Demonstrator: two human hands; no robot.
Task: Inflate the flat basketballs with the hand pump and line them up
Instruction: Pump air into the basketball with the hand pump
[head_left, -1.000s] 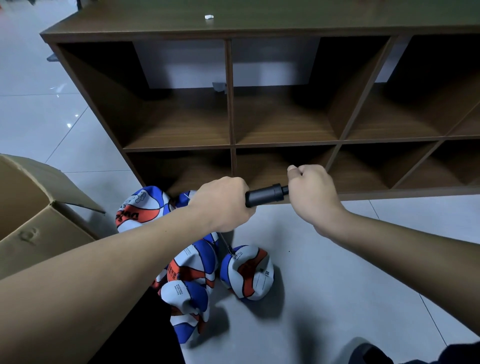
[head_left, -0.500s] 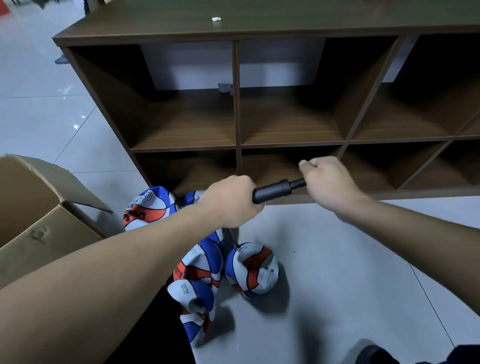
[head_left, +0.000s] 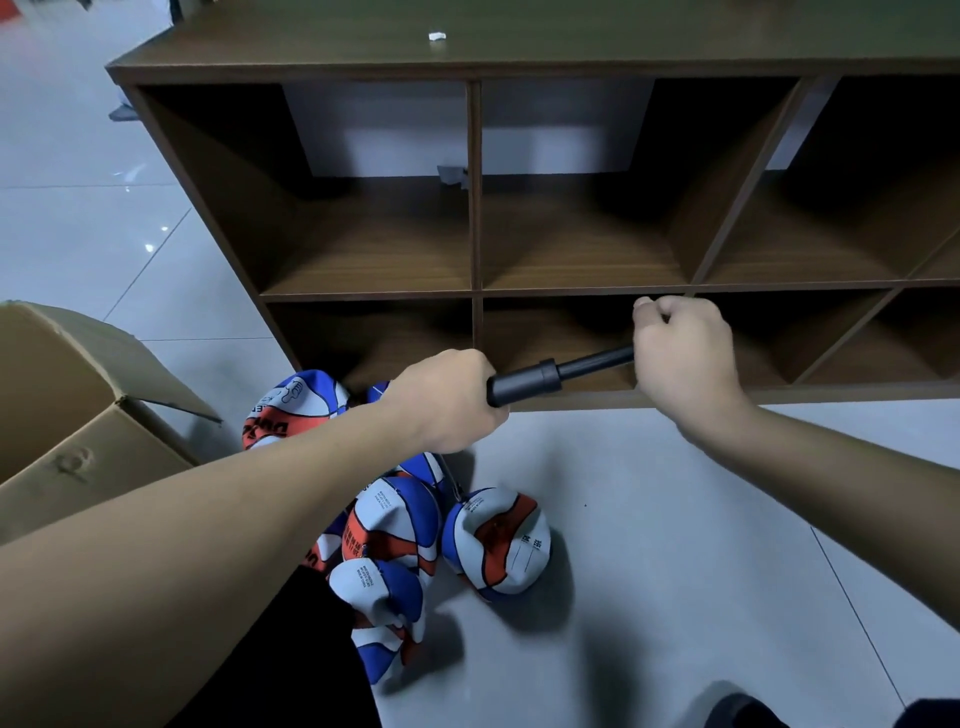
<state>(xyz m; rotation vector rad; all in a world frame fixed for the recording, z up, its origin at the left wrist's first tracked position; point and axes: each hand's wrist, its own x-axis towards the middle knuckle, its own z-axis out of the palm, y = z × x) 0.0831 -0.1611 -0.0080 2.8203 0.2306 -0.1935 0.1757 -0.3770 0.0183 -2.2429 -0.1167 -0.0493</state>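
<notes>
Left hand (head_left: 447, 405) fisted on hand pump (head_left: 524, 382) barrel, right hand (head_left: 680, 353) gripping its handle; hard strokes could yank the needle from the flat basketball (head_left: 496, 543).

My left hand (head_left: 447, 402) is curled in a fist round the barrel of the hand pump (head_left: 524, 384), forearm stretched out bare. My right hand (head_left: 683, 353) grips the handle end — knuckles up, thumb on top — held apart from the left.
</notes>
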